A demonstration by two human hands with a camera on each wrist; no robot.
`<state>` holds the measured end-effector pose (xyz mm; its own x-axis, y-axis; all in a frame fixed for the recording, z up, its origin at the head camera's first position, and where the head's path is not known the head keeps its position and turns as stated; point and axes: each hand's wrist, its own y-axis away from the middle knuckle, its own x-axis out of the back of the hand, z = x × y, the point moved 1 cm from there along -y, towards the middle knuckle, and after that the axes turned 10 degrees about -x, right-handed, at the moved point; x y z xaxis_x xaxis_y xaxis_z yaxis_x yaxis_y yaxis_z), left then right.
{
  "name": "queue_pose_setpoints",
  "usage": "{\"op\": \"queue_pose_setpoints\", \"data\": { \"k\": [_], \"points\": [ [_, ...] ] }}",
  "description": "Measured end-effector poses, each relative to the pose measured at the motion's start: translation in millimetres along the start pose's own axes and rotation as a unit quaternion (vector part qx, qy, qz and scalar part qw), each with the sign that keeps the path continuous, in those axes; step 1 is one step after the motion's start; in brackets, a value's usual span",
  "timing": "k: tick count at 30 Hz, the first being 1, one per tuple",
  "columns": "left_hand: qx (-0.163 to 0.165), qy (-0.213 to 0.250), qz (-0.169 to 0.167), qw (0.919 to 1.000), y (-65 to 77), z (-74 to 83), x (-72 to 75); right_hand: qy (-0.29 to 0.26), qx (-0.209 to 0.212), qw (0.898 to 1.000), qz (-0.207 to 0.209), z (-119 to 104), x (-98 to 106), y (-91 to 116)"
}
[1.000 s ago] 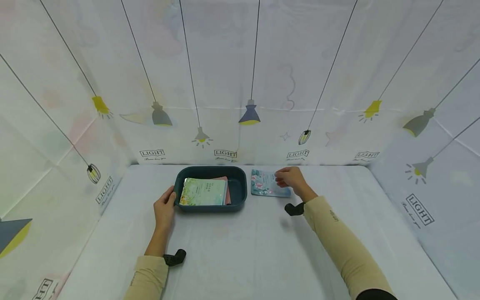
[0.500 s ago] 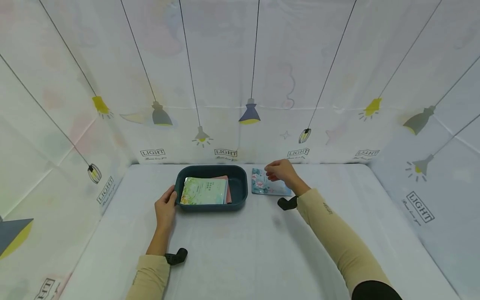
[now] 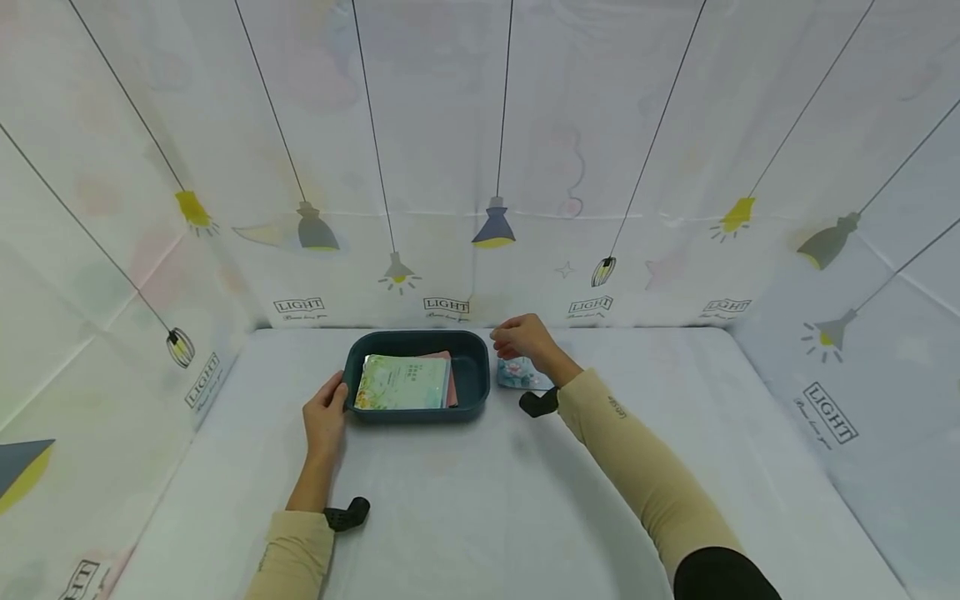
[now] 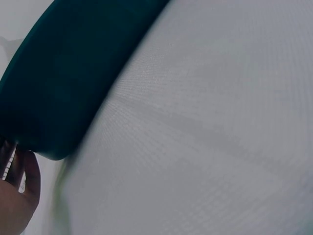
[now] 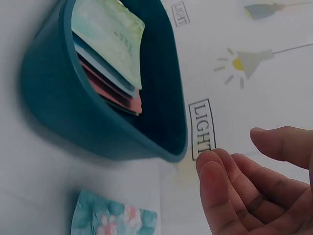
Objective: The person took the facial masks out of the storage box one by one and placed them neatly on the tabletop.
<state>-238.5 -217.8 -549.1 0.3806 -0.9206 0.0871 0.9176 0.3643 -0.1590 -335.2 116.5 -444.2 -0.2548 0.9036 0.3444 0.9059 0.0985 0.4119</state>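
Note:
A dark teal plastic bin [image 3: 474, 408] stands at the far side of the table. My left hand [image 3: 324, 417] grips its left end; the left wrist view shows several fingers [image 4: 32, 174] against the bin's wall. Inside lies a stack of flat sachets, with a green floral sachet [image 3: 401, 383] on top and a pink sachet [image 5: 134, 104] underneath. My right hand [image 3: 527, 340] hovers by the bin's right end, holding nothing, with thumb and fingertips apart. Below it a blue floral sachet [image 3: 517, 375] lies flat on the table, partly covered by the hand in the head view.
The white-covered table [image 3: 450, 517] ends at a patterned cloth backdrop [image 3: 420, 167] just behind the bin. More cloth hangs on both sides. Black wrist mounts [image 3: 348, 514] stick out from both wrists.
My right hand has moved left across the blue sachet toward the bin's right end. The left hand stays at the bin, and the sachets have not visibly moved.

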Motion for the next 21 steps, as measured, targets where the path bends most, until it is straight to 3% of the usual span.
{"op": "queue_pose_setpoints", "data": {
  "k": [6,21],
  "points": [
    [0.015,0.006,-0.001,0.9999,1.6,-2.0,-0.1,-0.002,-0.002,1.000,-0.006,-0.9,-20.5,-2.0],
    [0.007,0.021,-0.007,0.9997,0.2,0.9,0.8,0.024,-0.022,0.999,-0.029,-6.7,-67.7,-7.6]
  ]
}}
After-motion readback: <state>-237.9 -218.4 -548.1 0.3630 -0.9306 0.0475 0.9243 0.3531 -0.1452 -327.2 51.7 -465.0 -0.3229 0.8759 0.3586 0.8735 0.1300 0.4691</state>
